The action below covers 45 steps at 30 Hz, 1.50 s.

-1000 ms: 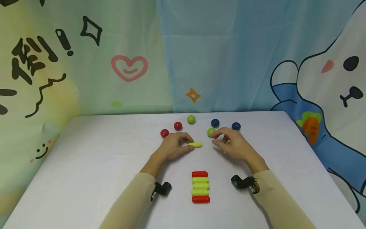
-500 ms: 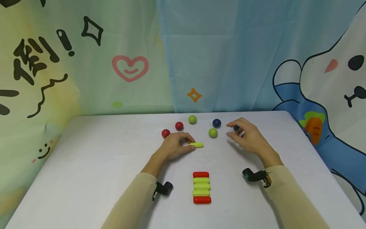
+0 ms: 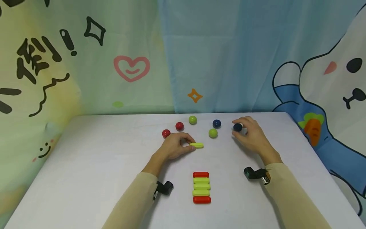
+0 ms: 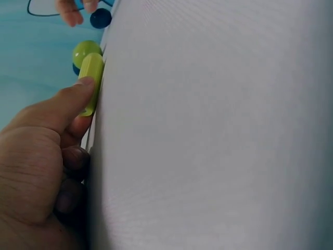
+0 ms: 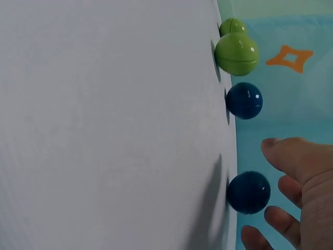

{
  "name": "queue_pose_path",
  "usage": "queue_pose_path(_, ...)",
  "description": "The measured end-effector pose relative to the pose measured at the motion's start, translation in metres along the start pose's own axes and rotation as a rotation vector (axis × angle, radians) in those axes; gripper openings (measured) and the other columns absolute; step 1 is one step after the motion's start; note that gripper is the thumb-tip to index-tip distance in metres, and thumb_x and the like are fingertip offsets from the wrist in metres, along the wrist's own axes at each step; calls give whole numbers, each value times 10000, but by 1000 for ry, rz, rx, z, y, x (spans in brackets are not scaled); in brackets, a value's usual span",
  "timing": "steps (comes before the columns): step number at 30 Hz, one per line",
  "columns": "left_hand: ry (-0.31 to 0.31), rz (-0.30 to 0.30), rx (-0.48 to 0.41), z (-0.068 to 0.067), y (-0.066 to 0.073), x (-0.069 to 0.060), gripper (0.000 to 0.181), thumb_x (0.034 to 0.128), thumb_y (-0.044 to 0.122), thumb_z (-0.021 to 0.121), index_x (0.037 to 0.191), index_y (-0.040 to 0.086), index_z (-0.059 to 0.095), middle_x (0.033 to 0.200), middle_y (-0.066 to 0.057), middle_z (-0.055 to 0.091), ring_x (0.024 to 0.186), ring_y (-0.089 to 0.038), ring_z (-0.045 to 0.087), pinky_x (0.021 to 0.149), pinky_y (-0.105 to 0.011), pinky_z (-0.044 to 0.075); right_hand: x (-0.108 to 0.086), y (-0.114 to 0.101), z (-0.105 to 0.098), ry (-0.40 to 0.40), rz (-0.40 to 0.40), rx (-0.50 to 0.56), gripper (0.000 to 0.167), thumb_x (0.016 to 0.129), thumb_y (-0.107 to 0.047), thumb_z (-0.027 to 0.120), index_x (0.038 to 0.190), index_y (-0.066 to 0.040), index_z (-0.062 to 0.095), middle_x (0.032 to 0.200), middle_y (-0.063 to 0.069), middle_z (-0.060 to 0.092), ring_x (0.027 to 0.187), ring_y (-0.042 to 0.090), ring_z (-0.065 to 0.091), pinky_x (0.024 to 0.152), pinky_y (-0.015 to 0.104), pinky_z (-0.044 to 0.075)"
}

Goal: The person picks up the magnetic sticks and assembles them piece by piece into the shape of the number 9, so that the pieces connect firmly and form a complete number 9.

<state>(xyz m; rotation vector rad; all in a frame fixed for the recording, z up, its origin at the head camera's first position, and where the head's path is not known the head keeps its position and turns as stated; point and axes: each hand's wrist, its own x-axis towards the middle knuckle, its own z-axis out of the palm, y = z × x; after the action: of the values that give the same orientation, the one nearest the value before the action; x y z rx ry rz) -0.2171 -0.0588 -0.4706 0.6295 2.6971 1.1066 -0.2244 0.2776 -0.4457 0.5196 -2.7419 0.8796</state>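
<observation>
Backdrop [image 3: 226,57]: green and blue cloth, cartoon prints. White table [image 3: 100,178] in front of it. 2 tan sleeves [image 3: 132,200] reach in from the bottom of head view.

Left hand [image 3: 174,147]: thumb and fingers pinch 1 end of a yellow-green block [image 3: 197,145], free end pointing right. Can't tell if that block touches the table.

Right hand [image 3: 248,135]: fingers spread, thumb and fingers around a navy ball [image 3: 237,127]. Right wrist view shows a gap at the thumb, so not gripped; can't tell if other fingers touch it.

Row of 5 blocks [image 3: 201,186], closer to the wearer, sides touching: red, 3 yellow-green, red.

2 black wrist cameras [image 3: 165,188], 1 per wrist.

Other balls: 2 red balls [image 3: 179,126] beyond left hand; 2 green balls [image 3: 213,133] and a second navy ball [image 3: 216,123] between the hands, toward the far edge.
</observation>
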Motion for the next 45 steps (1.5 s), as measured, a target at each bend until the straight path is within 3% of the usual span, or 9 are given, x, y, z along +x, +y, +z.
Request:
queue_pose_path(6, -3, 17, -4, 2, 1, 1, 148, 902, 336, 798, 1042, 311, 755, 998, 161, 677, 964, -93, 572, 875, -306, 479, -5, 9, 0, -18, 57, 19, 406, 917, -88, 738, 1300, -33, 617, 1380, 216, 534, 1248, 426, 512, 909, 576, 506)
queue_pose_path(17, -8, 20, -11, 1, 1, 1, 152, 884, 325, 810, 1028, 305, 766, 964, 154, 681, 927, -111, 562, 830, -310, 471, -7, 6, 0, -97, 144, 5, 417, 944, -120, 721, 1334, -30, 605, 1393, 248, 517, 1243, 436, 536, 987, 581, 489)
queue_pose_path(28, 43, 41, -30, 4, 2, 1, 149, 853, 300, 831, 988, 279, 773, 909, 141, 677, 882, -103, 572, 803, -288, 489, -11, 6, -1, -114, 88, -8, 276, 927, 4, 682, 1192, -33, 619, 1249, 243, 546, 1044, 398, 598, 895, 544, 515)
queue_pose_path(35, 41, 40, -45, 5, -1, -1, 144, 857, 275, 828, 989, 261, 772, 933, 121, 668, 924, -107, 582, 863, -275, 502, -17, 1, 4, -108, 45, -4, 275, 907, 18, 699, 1169, -30, 629, 1175, 215, 583, 1029, 377, 622, 880, 528, 537)
queue_pose_path(45, 55, 34, -53, 1, -5, -3, 136, 859, 284, 822, 987, 273, 777, 898, 117, 662, 881, -113, 573, 795, -264, 495, -23, -15, 5, -161, 52, -1, 303, 933, -36, 719, 1220, -71, 629, 1211, 192, 591, 1025, 342, 621, 878, 512, 533)
